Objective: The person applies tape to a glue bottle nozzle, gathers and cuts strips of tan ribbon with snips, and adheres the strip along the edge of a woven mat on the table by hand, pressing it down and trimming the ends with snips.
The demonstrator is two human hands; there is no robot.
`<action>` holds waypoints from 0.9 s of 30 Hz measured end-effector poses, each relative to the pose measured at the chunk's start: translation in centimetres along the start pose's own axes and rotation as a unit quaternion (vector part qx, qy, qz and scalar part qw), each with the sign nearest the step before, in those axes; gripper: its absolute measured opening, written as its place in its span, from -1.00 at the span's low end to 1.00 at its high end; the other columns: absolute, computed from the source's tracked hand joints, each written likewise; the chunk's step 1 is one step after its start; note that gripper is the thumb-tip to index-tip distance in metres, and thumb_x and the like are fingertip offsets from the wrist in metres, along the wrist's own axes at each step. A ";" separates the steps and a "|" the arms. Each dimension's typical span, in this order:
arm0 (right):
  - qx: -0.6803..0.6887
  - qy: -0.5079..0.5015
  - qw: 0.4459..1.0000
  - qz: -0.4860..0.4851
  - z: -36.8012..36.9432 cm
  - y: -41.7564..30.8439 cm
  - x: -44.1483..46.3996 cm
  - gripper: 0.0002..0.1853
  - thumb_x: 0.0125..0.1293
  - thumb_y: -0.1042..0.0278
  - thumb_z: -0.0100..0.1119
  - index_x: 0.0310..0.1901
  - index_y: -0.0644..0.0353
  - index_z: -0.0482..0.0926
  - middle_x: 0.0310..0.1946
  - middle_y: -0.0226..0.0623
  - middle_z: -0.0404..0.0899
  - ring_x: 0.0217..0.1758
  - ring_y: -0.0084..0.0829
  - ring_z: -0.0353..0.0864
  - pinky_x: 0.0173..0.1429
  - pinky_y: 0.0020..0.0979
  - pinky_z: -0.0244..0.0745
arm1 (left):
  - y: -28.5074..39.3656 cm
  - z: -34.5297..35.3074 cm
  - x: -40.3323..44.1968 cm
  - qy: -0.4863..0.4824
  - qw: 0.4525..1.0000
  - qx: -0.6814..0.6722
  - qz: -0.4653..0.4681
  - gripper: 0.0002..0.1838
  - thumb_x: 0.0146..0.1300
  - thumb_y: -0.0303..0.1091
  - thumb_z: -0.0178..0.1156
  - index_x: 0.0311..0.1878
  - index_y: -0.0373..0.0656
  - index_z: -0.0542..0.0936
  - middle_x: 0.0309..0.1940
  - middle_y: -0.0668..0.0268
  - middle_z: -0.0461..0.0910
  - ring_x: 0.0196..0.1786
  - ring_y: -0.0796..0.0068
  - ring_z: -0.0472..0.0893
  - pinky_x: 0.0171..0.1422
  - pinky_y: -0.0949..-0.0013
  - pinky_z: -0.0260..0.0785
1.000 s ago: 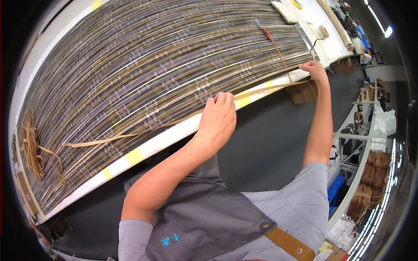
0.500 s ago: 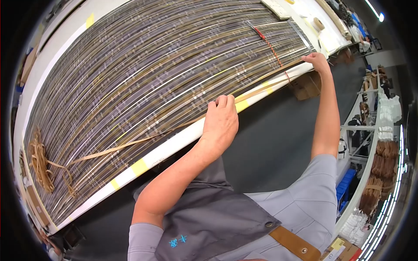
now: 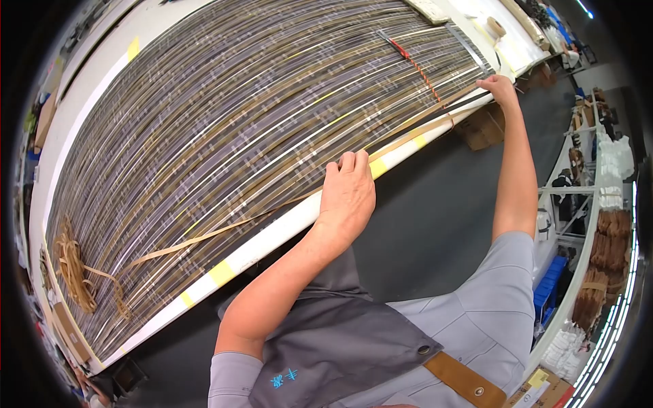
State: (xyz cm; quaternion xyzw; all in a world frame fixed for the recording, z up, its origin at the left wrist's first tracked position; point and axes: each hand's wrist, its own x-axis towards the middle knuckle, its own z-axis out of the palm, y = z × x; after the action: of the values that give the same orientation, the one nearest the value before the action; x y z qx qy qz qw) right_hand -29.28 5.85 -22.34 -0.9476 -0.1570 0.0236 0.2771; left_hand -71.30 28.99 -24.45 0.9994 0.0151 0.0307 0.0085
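Observation:
Long dark strips with tan and white lines cover the table as a woven layer (image 3: 224,115). My left hand (image 3: 347,190) is closed at the table's front edge, its fingers bent round a tan strip (image 3: 177,246) that runs left across the weave. Farther right, my right hand (image 3: 498,88) pinches the end of a tan strip near the table's right corner. Between my hands, tan strips lie along the white edge (image 3: 272,234). A bundle of tan strip (image 3: 73,272) rests at the far left of the weave.
A red-handled tool (image 3: 400,49) with a twisted red cord lies on the weave beside a metal ruler (image 3: 469,49). A tape roll (image 3: 496,27) sits at the back right. Below the right corner is a cardboard box (image 3: 483,129); shelves (image 3: 568,190) stand at the right.
The view has shifted, so the table sits slightly lower and farther right. The tan strip at my right hand now lies closer along the weave; both hands stay closed near the edge.

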 end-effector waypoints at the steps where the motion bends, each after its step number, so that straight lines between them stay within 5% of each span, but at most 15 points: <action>1: -0.011 0.004 1.000 -0.003 0.2 0.5 0.4 -0.66 -0.05 0.16 0.51 -0.61 0.17 0.53 -0.69 -0.49 0.41 -0.61 -0.56 0.28 -0.47 -0.42 0.20 | 0.0 0.0 0.1 0.008 1.000 0.000 -0.006 -0.59 0.13 -0.42 0.07 0.06 -0.40 0.47 -0.14 0.22 0.40 -0.08 0.34 0.39 -0.10 0.33 0.28; 6: -0.012 0.014 1.000 -0.009 0.8 1.2 1.1 -0.64 -0.06 0.13 0.50 -0.62 0.17 0.51 -0.70 -0.48 0.41 -0.61 -0.55 0.30 -0.46 -0.41 0.21 | 0.0 -0.2 0.5 0.004 1.000 -0.008 -0.014 -0.48 0.15 -0.42 0.06 0.20 -0.41 0.38 -0.13 0.22 0.40 -0.07 0.34 0.40 -0.10 0.32 0.28; 18: -0.094 0.052 0.994 0.009 1.3 0.5 0.9 -0.63 -0.01 0.04 0.46 -0.58 0.18 0.56 -0.64 -0.35 0.52 -0.52 -0.47 0.45 -0.34 -0.35 0.35 | 0.2 -0.4 0.9 -0.030 0.999 -0.014 0.005 -0.62 0.12 -0.45 0.09 0.04 -0.37 0.45 -0.10 0.24 0.40 -0.06 0.35 0.40 -0.13 0.30 0.28; 27: -0.120 0.056 0.990 0.050 2.0 0.2 1.0 -0.66 -0.03 0.07 0.44 -0.50 0.19 0.57 -0.49 -0.19 0.65 -0.35 -0.27 0.62 -0.15 -0.26 0.48 | 0.7 -0.2 1.3 0.002 1.000 -0.009 -0.013 -0.48 0.15 -0.43 0.09 0.22 -0.35 0.37 -0.10 0.25 0.40 -0.05 0.36 0.40 -0.14 0.29 0.29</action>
State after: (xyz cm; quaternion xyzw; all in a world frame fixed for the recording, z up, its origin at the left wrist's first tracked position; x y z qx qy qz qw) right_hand -28.52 6.99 -24.06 -0.9806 -0.0955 -0.0343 0.1679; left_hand -69.94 28.30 -24.16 0.9989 0.0278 0.0329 0.0175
